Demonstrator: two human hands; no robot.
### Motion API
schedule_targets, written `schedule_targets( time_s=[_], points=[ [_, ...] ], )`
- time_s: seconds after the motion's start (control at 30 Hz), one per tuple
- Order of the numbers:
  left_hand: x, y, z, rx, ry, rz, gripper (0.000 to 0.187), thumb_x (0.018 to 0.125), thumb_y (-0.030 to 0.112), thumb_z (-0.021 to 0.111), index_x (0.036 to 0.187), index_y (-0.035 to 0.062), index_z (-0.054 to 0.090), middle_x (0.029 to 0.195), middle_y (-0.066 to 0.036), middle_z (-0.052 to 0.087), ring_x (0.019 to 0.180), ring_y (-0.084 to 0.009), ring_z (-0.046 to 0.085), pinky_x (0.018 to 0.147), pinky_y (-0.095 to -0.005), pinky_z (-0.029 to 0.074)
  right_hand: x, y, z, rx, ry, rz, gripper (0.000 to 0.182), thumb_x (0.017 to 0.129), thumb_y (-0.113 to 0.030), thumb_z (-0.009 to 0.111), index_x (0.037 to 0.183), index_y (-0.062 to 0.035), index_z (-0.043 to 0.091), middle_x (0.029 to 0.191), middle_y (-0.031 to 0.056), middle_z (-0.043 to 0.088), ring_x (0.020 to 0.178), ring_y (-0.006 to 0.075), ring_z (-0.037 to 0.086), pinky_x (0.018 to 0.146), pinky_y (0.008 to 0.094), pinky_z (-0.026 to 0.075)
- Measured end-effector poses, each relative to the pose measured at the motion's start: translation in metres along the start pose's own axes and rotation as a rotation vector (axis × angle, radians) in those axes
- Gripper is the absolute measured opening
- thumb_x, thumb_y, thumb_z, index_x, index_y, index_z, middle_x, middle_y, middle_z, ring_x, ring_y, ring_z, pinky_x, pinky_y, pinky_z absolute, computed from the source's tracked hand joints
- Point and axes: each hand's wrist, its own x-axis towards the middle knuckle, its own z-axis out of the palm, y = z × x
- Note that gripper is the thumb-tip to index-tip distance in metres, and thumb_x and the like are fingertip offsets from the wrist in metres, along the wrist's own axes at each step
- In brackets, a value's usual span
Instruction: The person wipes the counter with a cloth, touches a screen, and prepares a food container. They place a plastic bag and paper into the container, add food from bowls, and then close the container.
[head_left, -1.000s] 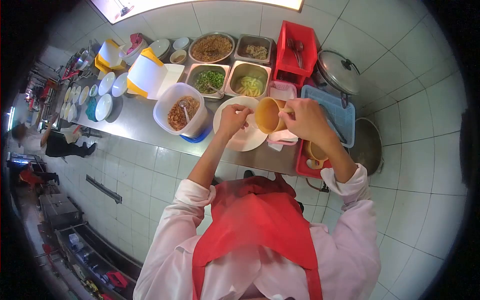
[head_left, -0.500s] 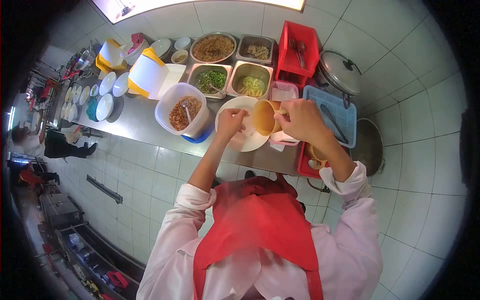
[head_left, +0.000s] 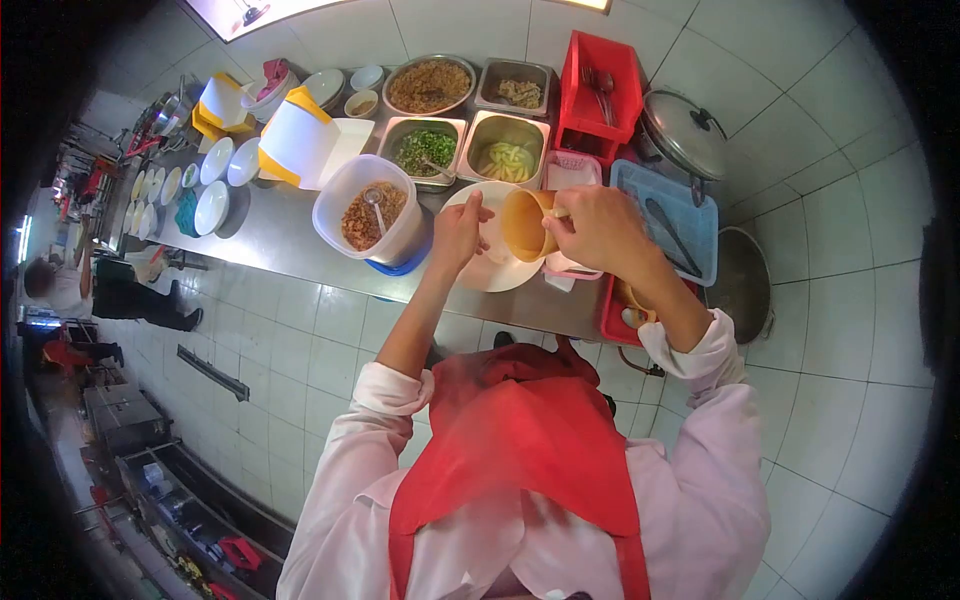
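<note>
My right hand (head_left: 600, 228) is closed around the handle of a yellow-orange mug (head_left: 526, 226). The mug is tilted over a large white bowl (head_left: 490, 277), its mouth toward my left hand. Over the bowl's left part hovers my left hand (head_left: 461, 234), its fingers bent but apart, with nothing visible in them. The mug and my hands hide much of the bowl's inside; a little pale content shows there. Left of the bowl, a translucent tub (head_left: 330, 208) holds brown minced food and a spoon.
Behind the bowl stand metal pans of chopped greens (head_left: 424, 152) and pale green slices (head_left: 505, 161). A red cutlery bin (head_left: 610, 90), blue basket (head_left: 708, 225) and lidded pot (head_left: 685, 135) are at right. White bowls (head_left: 211, 208) line the left counter. A person (head_left: 70, 290) stands far left.
My left hand has turned slightly and its fingers have spread from a pinch. The mug has shifted a little and stays tilted over the bowl. The view has moved slightly.
</note>
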Motion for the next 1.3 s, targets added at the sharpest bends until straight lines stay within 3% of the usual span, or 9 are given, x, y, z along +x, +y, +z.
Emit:
schedule_targets(
  time_s=[0.3,0.37,0.4,0.57,0.7,0.8,1.0,1.07,1.3],
  points=[
    [-0.004,0.012,0.002,0.145,0.048,0.009,0.064,0.096,0.048,0.043,0.093,-0.0107,0.067,0.086,-0.019,0.067,0.047,-0.0194,0.062,0.042,-0.0289,0.048,0.0,0.001,0.009,0.014,0.05,-0.052,0.029,0.079,-0.029,0.06,0.084,-0.0014,0.069,0.073,0.0208,0.065,0.07,0.0373,0.065,0.068,0.0467,0.053],
    [-0.003,0.015,0.003,0.179,0.075,-0.018,0.056,0.092,0.041,0.051,0.093,-0.0132,0.065,0.06,-0.013,0.061,0.046,-0.0191,0.062,0.042,-0.029,0.048,-0.001,0.001,0.011,0.006,0.043,-0.038,0.029,0.079,-0.029,0.06,0.083,-0.0014,0.069,0.073,0.021,0.065,0.07,0.0373,0.065,0.067,0.0466,0.053],
    [-0.002,0.013,0.003,0.181,0.073,-0.018,0.056,0.092,0.041,0.051,0.093,-0.0132,0.065,0.06,-0.013,0.061,0.046,-0.0191,0.062,0.042,-0.029,0.048,-0.001,0.001,0.012,0.015,0.054,-0.034,0.027,0.078,-0.028,0.063,0.081,-0.0014,0.068,0.073,0.0198,0.065,0.071,0.0368,0.065,0.066,0.0459,0.051],
    [0.006,0.016,-0.005,0.314,0.061,-0.145,0.052,0.089,0.035,0.049,0.069,-0.0104,0.063,0.058,-0.02,0.063,0.052,-0.0255,0.067,0.051,-0.0339,0.054,-0.007,0.014,0.023,0.111,0.075,0.003,0.028,0.078,-0.03,0.062,0.08,-0.0019,0.068,0.073,0.0217,0.065,0.071,0.0382,0.064,0.067,0.0468,0.052],
    [0.016,0.014,-0.012,0.43,0.029,-0.162,0.053,0.085,0.037,0.05,0.059,-0.0077,0.06,0.057,-0.022,0.063,0.053,-0.0276,0.067,0.056,-0.035,0.056,-0.02,0.032,0.033,0.321,0.113,0.061,0.026,0.079,-0.029,0.065,0.078,-0.0026,0.066,0.074,0.0206,0.064,0.071,0.0383,0.063,0.066,0.0462,0.05],
    [0.021,0.015,-0.013,0.481,-0.012,-0.188,0.051,0.082,0.036,0.053,0.06,-0.0089,0.06,0.056,-0.022,0.062,0.054,-0.0273,0.068,0.058,-0.035,0.056,-0.029,0.037,0.031,0.378,0.137,0.109,0.026,0.079,-0.028,0.066,0.077,-0.0029,0.066,0.074,0.0195,0.064,0.071,0.038,0.063,0.065,0.0457,0.049],
    [0.014,0.029,-0.008,0.578,-0.11,-0.034,0.032,0.078,0.027,0.06,0.069,-0.0038,0.066,0.058,-0.013,0.064,0.052,-0.0208,0.065,0.055,-0.0321,0.053,-0.039,0.042,0.024,0.4,0.188,0.104,0.025,0.079,-0.026,0.066,0.076,-0.0018,0.066,0.069,0.0185,0.063,0.065,0.0348,0.062,0.061,0.043,0.047],
    [0.011,0.027,-0.006,0.475,-0.025,0.105,0.02,0.077,0.018,0.065,0.077,-0.0013,0.068,0.061,-0.01,0.064,0.053,-0.0156,0.062,0.053,-0.029,0.05,-0.038,0.041,0.023,0.379,0.217,0.082,0.025,0.078,-0.025,0.067,0.077,0.0,0.066,0.067,0.018,0.062,0.061,0.032,0.062,0.058,0.0406,0.046],
    [0.015,0.021,-0.005,0.165,-0.078,0.051,0.02,0.078,0.011,0.067,0.093,-0.0015,0.066,0.066,-0.007,0.064,0.054,-0.0118,0.06,0.05,-0.0256,0.047,-0.022,0.025,0.012,0.247,0.134,0.076,0.028,0.078,-0.03,0.065,0.077,-0.0018,0.067,0.072,0.0201,0.064,0.071,0.0373,0.064,0.067,0.0457,0.05]
  ],
)
